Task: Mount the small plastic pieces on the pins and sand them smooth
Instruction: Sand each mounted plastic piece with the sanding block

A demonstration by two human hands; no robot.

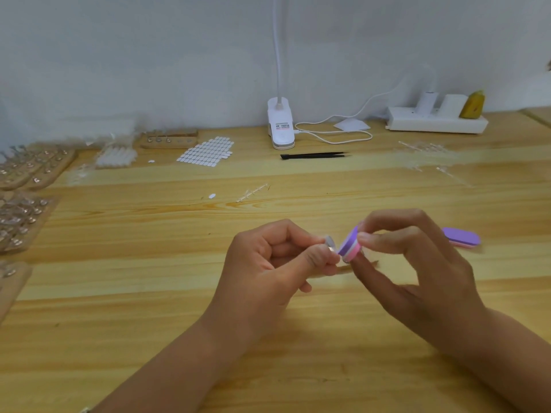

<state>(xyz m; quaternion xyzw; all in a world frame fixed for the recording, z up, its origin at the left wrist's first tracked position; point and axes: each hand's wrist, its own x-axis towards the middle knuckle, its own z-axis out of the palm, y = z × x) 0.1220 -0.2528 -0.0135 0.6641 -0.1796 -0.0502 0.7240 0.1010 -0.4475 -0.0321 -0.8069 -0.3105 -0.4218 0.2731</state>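
Wooden desk, piece in left hand, buffer beside

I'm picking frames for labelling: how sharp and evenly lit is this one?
Head view: soft, even light, faint shadows under the left hand and right hand; the sanding block and pin between them are fairly sharp; the wooden boards at the left edge are smeared; the table's plank lines bow from the wide lens.

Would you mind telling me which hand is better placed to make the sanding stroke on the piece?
Right: the right hand pinches the sanding block beside the small piece that the left hand grips.
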